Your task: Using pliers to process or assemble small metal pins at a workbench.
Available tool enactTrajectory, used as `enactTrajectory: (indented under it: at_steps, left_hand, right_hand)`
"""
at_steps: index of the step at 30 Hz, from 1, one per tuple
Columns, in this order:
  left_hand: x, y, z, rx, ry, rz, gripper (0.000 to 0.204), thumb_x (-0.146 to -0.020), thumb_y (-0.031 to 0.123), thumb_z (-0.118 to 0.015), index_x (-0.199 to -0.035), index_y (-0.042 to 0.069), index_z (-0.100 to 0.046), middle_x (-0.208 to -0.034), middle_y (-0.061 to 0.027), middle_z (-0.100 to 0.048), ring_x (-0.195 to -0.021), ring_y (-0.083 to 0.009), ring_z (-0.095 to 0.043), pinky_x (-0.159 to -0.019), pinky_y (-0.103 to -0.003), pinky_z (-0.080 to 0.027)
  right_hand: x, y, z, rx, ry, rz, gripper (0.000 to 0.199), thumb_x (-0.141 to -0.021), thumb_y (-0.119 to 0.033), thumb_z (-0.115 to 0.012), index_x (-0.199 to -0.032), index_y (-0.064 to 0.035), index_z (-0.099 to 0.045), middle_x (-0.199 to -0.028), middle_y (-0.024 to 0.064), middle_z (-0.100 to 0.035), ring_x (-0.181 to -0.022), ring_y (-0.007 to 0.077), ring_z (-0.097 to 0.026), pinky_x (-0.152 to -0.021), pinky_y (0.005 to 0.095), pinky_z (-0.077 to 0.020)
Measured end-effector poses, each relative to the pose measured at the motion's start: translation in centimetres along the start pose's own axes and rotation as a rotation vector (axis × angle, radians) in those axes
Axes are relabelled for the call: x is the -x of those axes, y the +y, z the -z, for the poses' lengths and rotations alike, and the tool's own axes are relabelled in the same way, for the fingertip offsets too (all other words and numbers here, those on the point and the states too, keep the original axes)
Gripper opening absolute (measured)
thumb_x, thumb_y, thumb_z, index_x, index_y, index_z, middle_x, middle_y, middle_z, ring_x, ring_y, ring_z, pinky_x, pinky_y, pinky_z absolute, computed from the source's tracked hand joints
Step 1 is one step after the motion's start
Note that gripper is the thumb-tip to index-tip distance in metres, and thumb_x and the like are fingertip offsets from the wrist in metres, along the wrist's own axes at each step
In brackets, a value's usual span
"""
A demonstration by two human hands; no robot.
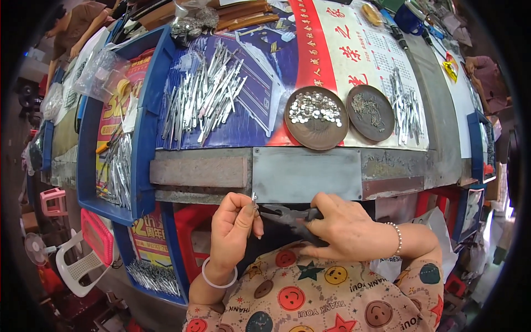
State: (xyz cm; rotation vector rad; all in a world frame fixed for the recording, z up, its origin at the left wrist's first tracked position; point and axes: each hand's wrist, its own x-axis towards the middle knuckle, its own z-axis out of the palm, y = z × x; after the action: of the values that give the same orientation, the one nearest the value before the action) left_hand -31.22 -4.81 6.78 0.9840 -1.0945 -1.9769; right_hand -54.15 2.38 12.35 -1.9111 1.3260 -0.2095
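Between the thumb and fingers of my left hand (233,224) is a small shiny metal piece (254,197), mostly hidden by the fingertips. My right hand (344,228) grips a pair of dark pliers (290,217), whose jaws point left and reach the fingertips of my left hand. Both hands are just in front of the bench edge, below a grey metal plate (307,174). Beyond the plate stand a brown round dish (316,133) of small silver discs and another brown dish (381,130) of tiny wire-like metal pieces.
A pile of thin metal strips (204,91) lies at back left, a smaller pile (406,108) at right. A blue tray (144,119) with more strips stands at left, and a lower blue bin (176,260) holds small metal parts. People sit at both far sides.
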Motion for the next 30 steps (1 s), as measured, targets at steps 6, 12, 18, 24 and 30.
enactTrajectory:
  at_steps: [6,12,18,24,30]
  left_hand:
    - [0.6,0.2,0.0,0.035,-0.009,0.03,0.013,-0.104,0.015,-0.05,-0.1,0.003,-0.05,-0.074,-0.0024,-0.055,-0.062,-0.0079,-0.052,-0.058,-0.021,-0.044]
    - [0.9,0.2,-0.1,0.058,-0.006,0.03,0.012,-0.103,0.014,-0.051,-0.1,0.003,-0.05,-0.075,-0.0015,-0.054,-0.062,-0.0085,-0.054,-0.057,-0.021,-0.045]
    - [0.9,0.0,-0.1,0.061,-0.004,0.008,0.011,-0.103,0.013,-0.052,-0.099,0.002,-0.05,-0.08,-0.002,-0.054,-0.063,-0.0086,-0.054,-0.058,-0.022,-0.045]
    - [0.6,-0.4,-0.5,0.019,0.048,-0.063,0.009,-0.101,0.009,-0.053,-0.098,0.001,-0.051,-0.088,-0.004,-0.055,-0.065,-0.0089,-0.056,-0.059,-0.022,-0.047]
    - [1.9,-0.5,0.3,-0.108,0.148,-0.095,0.004,-0.1,0.003,-0.052,-0.101,0.0,-0.054,-0.079,-0.0036,-0.06,-0.065,-0.0067,-0.056,-0.059,-0.021,-0.048]
  right_hand:
    - [-0.3,-0.2,-0.7,0.196,0.158,0.06,0.037,-0.076,-0.034,-0.076,-0.095,-0.0038,-0.071,-0.097,0.0129,-0.046,-0.089,0.0274,-0.05,-0.07,0.0356,-0.0469]
    - [-0.3,-0.6,-0.8,0.292,0.153,0.057,0.034,-0.075,-0.034,-0.077,-0.093,-0.0054,-0.071,-0.096,0.0119,-0.045,-0.086,0.0264,-0.049,-0.067,0.0354,-0.0448]
    - [-0.4,-0.9,-0.8,0.355,0.14,0.045,0.028,-0.075,-0.031,-0.076,-0.085,-0.005,-0.07,-0.092,0.0116,-0.045,-0.084,0.0261,-0.049,-0.064,0.0352,-0.0446]
    - [-0.7,-0.6,-0.7,0.196,0.108,0.012,0.027,-0.078,-0.03,-0.075,-0.081,-0.0033,-0.069,-0.093,0.0137,-0.047,-0.083,0.0278,-0.052,-0.065,0.0374,-0.047]
    - [-2.5,-0.4,0.9,-0.419,-0.353,-0.042,0.027,-0.085,-0.026,-0.07,-0.094,-0.0008,-0.07,-0.091,0.0165,-0.048,-0.082,0.0302,-0.056,-0.065,0.0385,-0.0475]
